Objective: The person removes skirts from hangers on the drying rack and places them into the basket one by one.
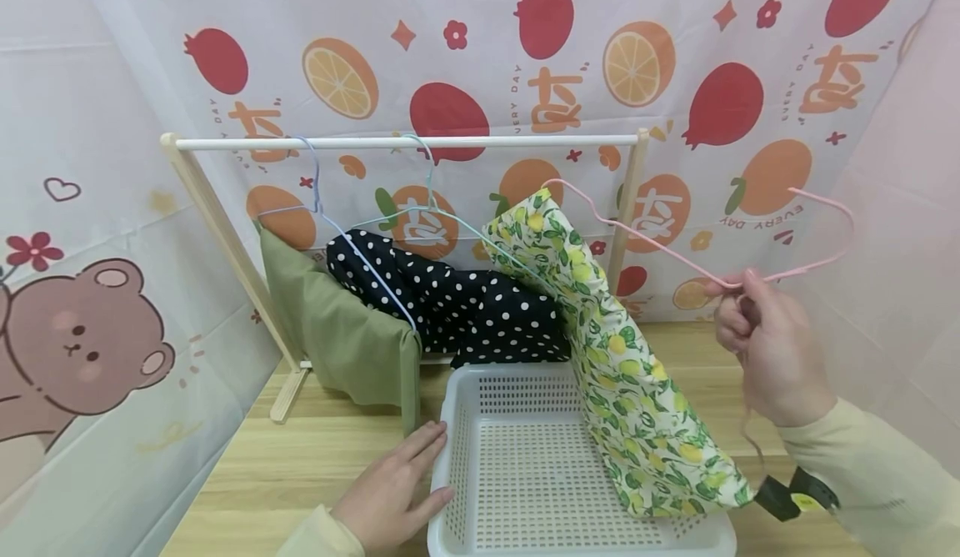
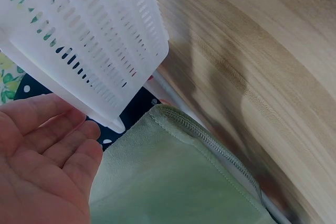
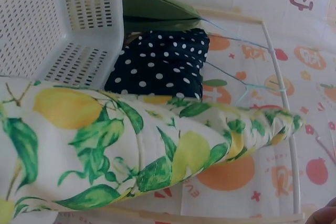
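My right hand (image 1: 776, 344) pinches a pink clothes hanger (image 1: 660, 244) near the base of its hook, above the table's right side. From the hanger a lemon-print cloth cover (image 1: 622, 357) slants down, its lower end overlapping the white plastic basket (image 1: 517, 457). In the right wrist view this lemon-print cloth (image 3: 173, 156) fills much of the foreground, and only a bit of the hand shows at the lower right corner. My left hand (image 1: 397, 486) rests its fingers against the basket's left rim, thumb apart. The left wrist view shows that hand (image 2: 47, 156) beside the rim.
A wooden rack with a white rail (image 1: 510, 142) stands behind the basket. On it hang an olive-green cloth (image 1: 337, 323) on a blue hanger (image 1: 317, 207) and a black polka-dot cloth (image 1: 495, 315) on a light teal hanger (image 1: 435, 209). Fruit-print curtain (image 1: 487, 32) backs the wooden table (image 1: 225, 499).
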Demonstrator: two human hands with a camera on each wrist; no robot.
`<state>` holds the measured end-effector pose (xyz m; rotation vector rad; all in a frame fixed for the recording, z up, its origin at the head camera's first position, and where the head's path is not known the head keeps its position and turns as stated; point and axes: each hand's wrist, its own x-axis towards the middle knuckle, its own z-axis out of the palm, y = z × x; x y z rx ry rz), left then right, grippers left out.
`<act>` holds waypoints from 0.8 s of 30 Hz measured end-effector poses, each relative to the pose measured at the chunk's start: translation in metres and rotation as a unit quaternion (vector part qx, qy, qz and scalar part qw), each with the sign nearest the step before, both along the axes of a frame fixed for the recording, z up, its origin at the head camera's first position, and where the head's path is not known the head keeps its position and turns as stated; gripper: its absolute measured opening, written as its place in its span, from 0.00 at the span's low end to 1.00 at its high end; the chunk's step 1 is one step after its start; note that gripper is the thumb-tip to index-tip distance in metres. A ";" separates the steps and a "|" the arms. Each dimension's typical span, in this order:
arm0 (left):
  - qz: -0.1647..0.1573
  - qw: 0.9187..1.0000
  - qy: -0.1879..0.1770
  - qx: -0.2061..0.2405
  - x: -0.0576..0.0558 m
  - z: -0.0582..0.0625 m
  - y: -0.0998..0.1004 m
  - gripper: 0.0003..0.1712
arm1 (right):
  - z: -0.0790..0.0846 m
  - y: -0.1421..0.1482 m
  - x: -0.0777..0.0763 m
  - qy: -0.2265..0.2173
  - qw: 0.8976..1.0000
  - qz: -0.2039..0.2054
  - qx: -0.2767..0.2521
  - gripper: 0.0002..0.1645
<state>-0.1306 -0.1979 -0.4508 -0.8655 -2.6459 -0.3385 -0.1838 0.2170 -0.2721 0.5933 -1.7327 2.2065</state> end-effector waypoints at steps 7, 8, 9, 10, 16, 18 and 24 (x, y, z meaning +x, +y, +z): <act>0.005 1.000 -0.010 -0.001 0.001 0.001 0.001 0.39 | 0.004 0.005 0.001 0.014 1.000 -0.006 -0.016 0.24; 0.005 1.000 -0.009 -0.001 0.001 0.001 0.001 0.39 | 0.005 0.005 0.002 0.016 1.000 -0.007 -0.016 0.24; 0.004 1.000 -0.009 -0.002 0.001 0.001 0.001 0.39 | 0.006 0.006 0.002 0.018 1.000 -0.010 -0.012 0.24; 0.003 1.000 -0.010 -0.003 0.001 0.001 0.001 0.39 | 0.007 0.007 0.003 0.019 1.000 -0.013 -0.006 0.24; 0.008 1.000 -0.014 -0.008 0.000 0.001 0.001 0.40 | 0.017 0.013 0.005 0.026 0.999 -0.011 -0.016 0.22; 0.012 1.000 -0.016 -0.007 0.000 0.001 0.001 0.40 | 0.021 0.015 0.005 0.031 0.999 -0.009 -0.026 0.22; 0.009 1.000 -0.018 -0.002 0.000 0.002 0.001 0.40 | 0.029 0.018 0.007 0.040 0.998 -0.010 -0.045 0.23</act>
